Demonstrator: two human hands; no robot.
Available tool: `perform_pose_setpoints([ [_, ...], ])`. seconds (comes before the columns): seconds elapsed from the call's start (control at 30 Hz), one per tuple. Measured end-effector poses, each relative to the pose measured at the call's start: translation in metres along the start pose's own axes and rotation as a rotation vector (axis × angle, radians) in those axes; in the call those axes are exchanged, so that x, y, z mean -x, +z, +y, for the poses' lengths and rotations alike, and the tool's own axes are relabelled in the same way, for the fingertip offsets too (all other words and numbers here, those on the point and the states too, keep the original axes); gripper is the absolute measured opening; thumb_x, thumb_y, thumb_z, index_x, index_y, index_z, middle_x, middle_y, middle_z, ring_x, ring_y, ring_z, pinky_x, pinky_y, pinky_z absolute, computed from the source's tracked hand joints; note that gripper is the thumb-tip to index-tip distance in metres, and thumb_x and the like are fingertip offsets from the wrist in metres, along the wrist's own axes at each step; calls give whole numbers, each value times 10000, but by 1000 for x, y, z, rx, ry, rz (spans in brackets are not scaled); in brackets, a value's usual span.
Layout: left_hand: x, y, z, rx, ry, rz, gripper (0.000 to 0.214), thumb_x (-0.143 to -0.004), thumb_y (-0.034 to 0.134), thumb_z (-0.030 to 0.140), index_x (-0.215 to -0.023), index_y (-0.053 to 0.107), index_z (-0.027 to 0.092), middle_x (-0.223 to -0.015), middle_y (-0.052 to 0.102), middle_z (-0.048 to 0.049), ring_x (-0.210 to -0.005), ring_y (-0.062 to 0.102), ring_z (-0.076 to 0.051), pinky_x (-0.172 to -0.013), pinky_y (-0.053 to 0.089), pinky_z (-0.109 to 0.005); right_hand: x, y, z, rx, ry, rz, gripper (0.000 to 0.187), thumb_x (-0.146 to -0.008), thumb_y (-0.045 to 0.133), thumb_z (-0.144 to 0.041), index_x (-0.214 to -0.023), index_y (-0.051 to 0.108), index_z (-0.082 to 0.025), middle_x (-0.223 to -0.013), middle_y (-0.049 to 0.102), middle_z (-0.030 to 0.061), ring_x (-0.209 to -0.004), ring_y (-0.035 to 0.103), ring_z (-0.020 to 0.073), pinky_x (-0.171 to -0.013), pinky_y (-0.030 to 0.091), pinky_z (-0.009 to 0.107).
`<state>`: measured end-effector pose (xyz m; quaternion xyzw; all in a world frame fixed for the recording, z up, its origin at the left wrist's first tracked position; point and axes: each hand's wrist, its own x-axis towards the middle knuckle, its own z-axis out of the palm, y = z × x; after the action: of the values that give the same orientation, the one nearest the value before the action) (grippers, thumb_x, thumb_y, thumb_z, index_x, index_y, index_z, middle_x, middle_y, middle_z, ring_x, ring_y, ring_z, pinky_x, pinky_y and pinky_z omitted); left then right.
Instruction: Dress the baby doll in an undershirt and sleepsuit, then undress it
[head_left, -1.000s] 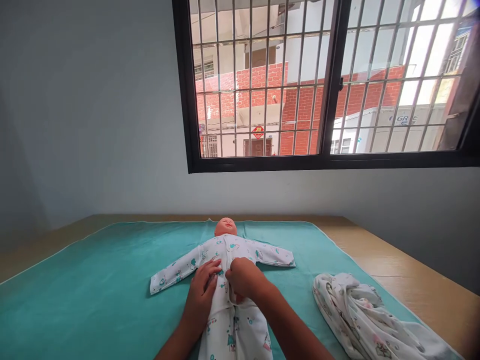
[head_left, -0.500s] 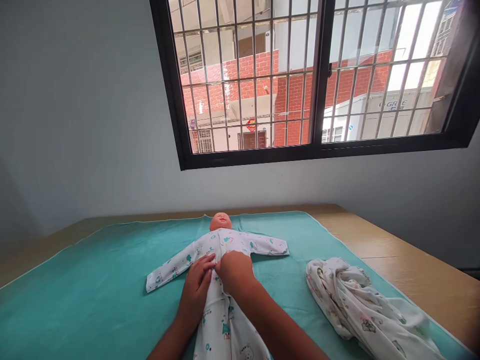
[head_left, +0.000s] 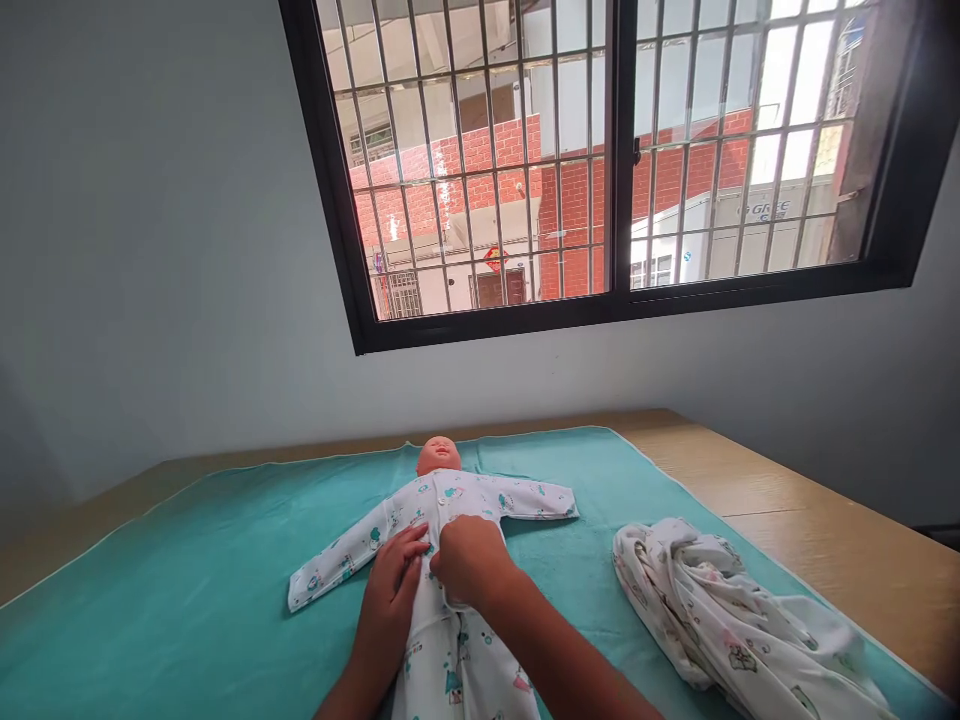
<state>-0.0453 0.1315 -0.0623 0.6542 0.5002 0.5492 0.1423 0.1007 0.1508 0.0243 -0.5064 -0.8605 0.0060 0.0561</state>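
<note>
A baby doll with a pinkish head [head_left: 439, 455] lies on its back. It wears a white printed baby romper [head_left: 450, 492] with its sleeves spread to both sides and a button showing at the chest. My right hand [head_left: 474, 565] is closed at the middle of the romper's front, gripping the cloth there; its fingertips are hidden under the fist. Close beside it on the left, my left hand [head_left: 394, 582] rests on the romper with its fingers stretched out and lying against the fabric.
A teal cloth [head_left: 225, 560] covers most of the wooden table [head_left: 780, 490]. To the right lies a crumpled heap of white printed fabric [head_left: 720, 610]. Behind the table are a grey wall [head_left: 187, 250] and a barred window with a black frame [head_left: 487, 328].
The view has tilted slightly, so the window and doll sit a little differently in the picture. Both hands keep nearly the same place on the romper.
</note>
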Motion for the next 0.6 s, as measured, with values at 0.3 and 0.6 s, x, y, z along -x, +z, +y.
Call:
perform_pose_setpoints([
  [0.3, 1, 1, -3, -2, 17, -8, 262, -886, 478, 358, -972, 689, 229, -1261, 615, -75, -1221, 521, -261, -1081, 365, -518, -9, 3, 14, -232, 83, -23, 197, -684, 560, -226, -694, 730, -126, -670, 706, 117, -661, 676, 231, -596, 468, 257],
  [0.6, -34, -8, 13, -2, -140, -14, 294, -831, 489, 334, -990, 694, 196, -1151, 677, -82, -1091, 606, -260, -988, 452, -458, -17, 20, 37, -787, 14, -194, 206, -786, 461, -244, -674, 604, -147, -554, 647, 22, -405, 541, 113, -429, 400, 182],
])
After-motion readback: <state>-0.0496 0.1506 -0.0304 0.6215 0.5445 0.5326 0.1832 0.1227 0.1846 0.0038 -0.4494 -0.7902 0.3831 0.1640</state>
